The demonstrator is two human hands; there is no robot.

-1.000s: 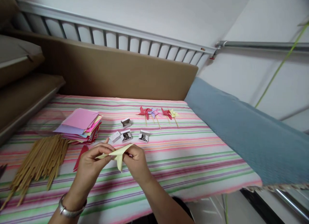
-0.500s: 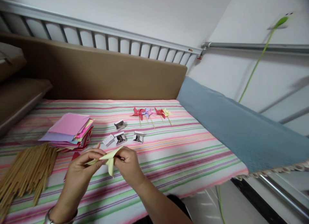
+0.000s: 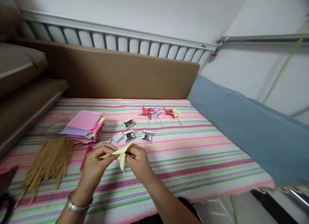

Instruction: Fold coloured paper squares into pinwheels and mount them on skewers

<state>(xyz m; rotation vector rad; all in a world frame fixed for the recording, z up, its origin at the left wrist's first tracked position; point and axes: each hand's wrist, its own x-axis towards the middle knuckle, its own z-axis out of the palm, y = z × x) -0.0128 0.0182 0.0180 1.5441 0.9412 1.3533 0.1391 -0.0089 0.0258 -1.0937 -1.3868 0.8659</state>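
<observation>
Between my two hands is a pale yellow paper pinwheel (image 3: pixel 122 158), its blades folded and curling. My left hand (image 3: pixel 98 159) pinches its left side between thumb and fingers. From the other side, my right hand (image 3: pixel 140 161) grips the paper near the middle with bent fingers; the fingertips are partly hidden. A piece of red paper (image 3: pixel 86 158) lies beside my left hand. Just beyond the hands are small open boxes, two of them with small metal pieces inside: one box (image 3: pixel 129 136) at the middle and another box (image 3: pixel 146 137) to its right.
Stacked coloured paper squares (image 3: pixel 84 120) lie on the left, with a pile of flat wooden sticks (image 3: pixel 49 158) nearer. Several finished pinwheels on sticks (image 3: pixel 169 112) rest farther back. A brown panel (image 3: pixel 120 76) borders the striped cloth (image 3: pixel 193 163). A dark looped handle (image 3: pixel 9 206) shows at lower left.
The view has turned left, so everything sits farther right, and the dark handle has come into view. Both hands keep hold of the yellow pinwheel, with little change in grip.
</observation>
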